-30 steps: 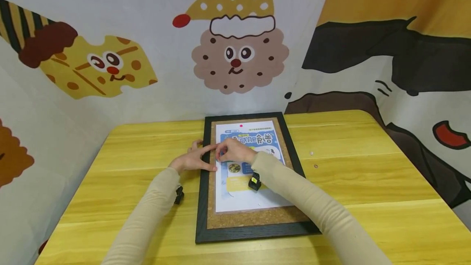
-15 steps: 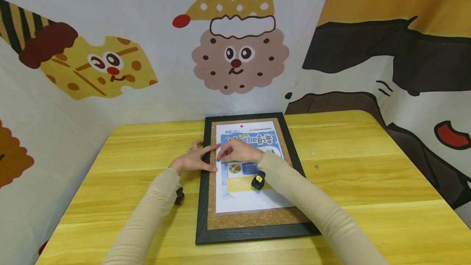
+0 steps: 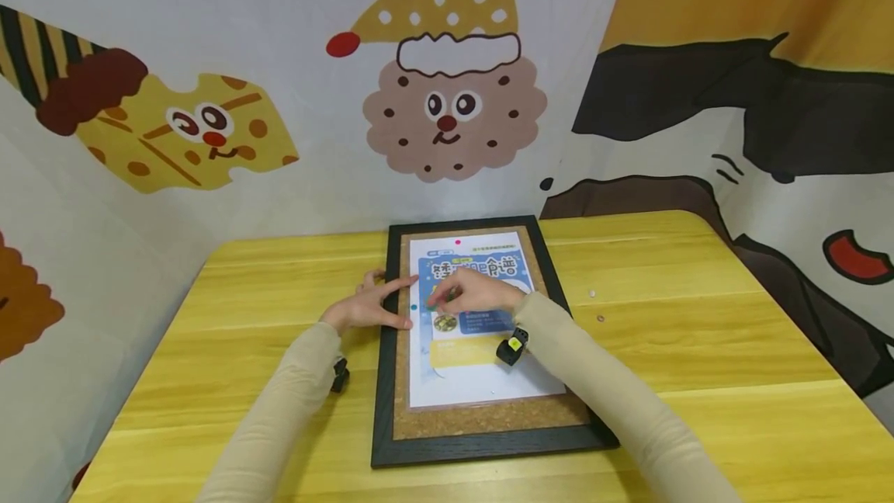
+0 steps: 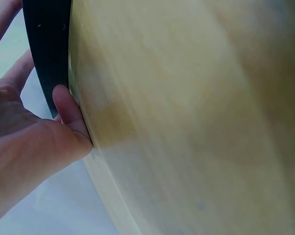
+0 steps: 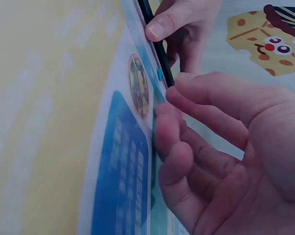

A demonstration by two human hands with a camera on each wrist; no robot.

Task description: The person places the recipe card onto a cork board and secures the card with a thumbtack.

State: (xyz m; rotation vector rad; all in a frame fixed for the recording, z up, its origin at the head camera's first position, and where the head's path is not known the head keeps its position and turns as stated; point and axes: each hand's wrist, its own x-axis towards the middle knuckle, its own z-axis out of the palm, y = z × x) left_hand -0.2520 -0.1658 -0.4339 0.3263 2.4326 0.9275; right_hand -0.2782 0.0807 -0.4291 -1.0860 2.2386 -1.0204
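A printed sheet (image 3: 447, 390) with blue and yellow panels lies on a black-framed cork board (image 3: 492, 415). At the sheet's left edge sits a teal push pin (image 3: 414, 307), seen too in the right wrist view between both hands. A pink push pin (image 3: 458, 242) marks the top. My left hand (image 3: 363, 306) rests over the frame's left side, thumb and forefinger spread on either side of the teal pin. Over the sheet, just right of that pin, hovers my right hand (image 3: 476, 291). Its fingers (image 5: 208, 88) are loosely bent and hold nothing.
Two tiny loose pieces, a whitish one (image 3: 592, 293) and a reddish one (image 3: 601, 318), lie on the yellow wooden table (image 3: 698, 332) right of the board. A cartoon-printed cloth (image 3: 328, 185) hangs behind the table.
My right hand has let go of the teal pin and drawn away to the right, leaving the pin in view at the sheet's edge. The left hand stays where it was.
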